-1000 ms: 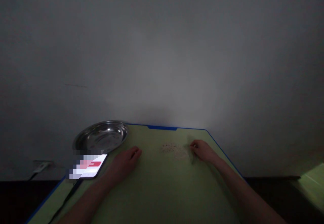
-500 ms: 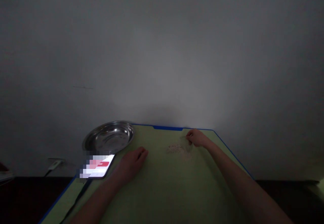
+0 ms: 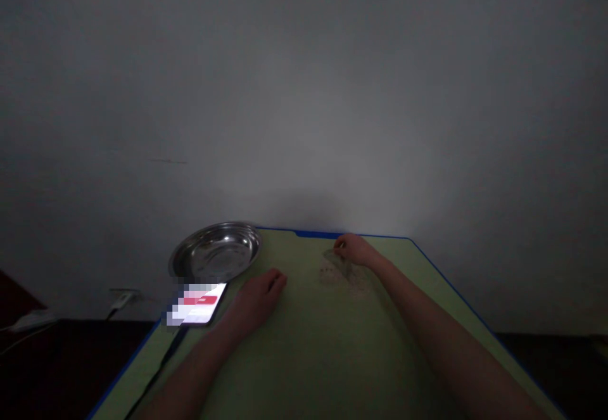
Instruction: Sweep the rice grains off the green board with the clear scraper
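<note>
1. While the right hand (image 3: 352, 249) gripped the clear sheet (image 3: 342, 265) by its far part, the left hand (image 3: 262, 293) lay on the table (image 3: 294, 356), between the phone (image 3: 205, 306) and the grains (image 3: 329, 273).
2. Right fingers: closed in a pinch, thumb against the bent fingers, on the sheet.
3. Left fingers: loosely curled, thumb side up. Whether they enclosed anything could not be told.
4. Sheet position: at the grains, toward the far edge of the table, right of centre. Contact with the table could not be confirmed.
5. Sheet orientation: the visible long axis ran diagonally, from far left to near right. The lower corner pointed toward the wearer and slightly right. The sheet appeared tilted; its full outline was too faint to tell.
6. Grains: spread in a thin, pale patch with darker specks, on both sides of the sheet.
7. Basin (image 3: 228, 252): metal, oval in view, located at the far left of the table, with its opening facing up.
8. Phone: located just nearer than the basin, screen lit and partly masked by blocks. A dark cable (image 3: 161, 369) ran from its near end toward the wearer.
9. Wall (image 3: 304, 90): plain grey, standing behind the table's blue far edge.
</note>
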Motion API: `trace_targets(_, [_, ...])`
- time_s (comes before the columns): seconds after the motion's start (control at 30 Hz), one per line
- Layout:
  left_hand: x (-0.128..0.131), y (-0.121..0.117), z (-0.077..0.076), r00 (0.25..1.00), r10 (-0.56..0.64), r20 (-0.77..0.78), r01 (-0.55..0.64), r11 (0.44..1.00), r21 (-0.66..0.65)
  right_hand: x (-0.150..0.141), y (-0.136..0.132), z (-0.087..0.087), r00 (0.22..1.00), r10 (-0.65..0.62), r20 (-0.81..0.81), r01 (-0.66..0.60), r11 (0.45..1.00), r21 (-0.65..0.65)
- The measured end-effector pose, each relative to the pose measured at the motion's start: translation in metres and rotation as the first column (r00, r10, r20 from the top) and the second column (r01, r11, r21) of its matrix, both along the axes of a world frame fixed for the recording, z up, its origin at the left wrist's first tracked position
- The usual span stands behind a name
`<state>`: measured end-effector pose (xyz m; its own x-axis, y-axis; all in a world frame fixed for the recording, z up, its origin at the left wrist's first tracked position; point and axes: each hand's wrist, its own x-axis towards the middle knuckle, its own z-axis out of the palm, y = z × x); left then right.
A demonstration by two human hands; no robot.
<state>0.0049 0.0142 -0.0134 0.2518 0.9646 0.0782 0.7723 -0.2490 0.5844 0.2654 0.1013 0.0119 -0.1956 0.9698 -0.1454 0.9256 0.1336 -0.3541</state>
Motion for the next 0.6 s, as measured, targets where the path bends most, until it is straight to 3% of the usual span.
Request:
trace_targets(0.2, [-0.001, 0.0, 0.001, 0.998, 0.021, 0.057, -0.02, 1.0, -0.01, -0.031, -0.007, 0.01, 0.981, 0.168, 0.095, -0.175, 0.981, 0.077])
trace_targets(0.6, [0.001, -0.001, 0.003, 0.997, 0.03, 0.077, -0.03, 1.0, 0.006, -0.037, -0.086, 0.025, 0.891, 0.409, 0.196, -0.444, 0.873, 0.201])
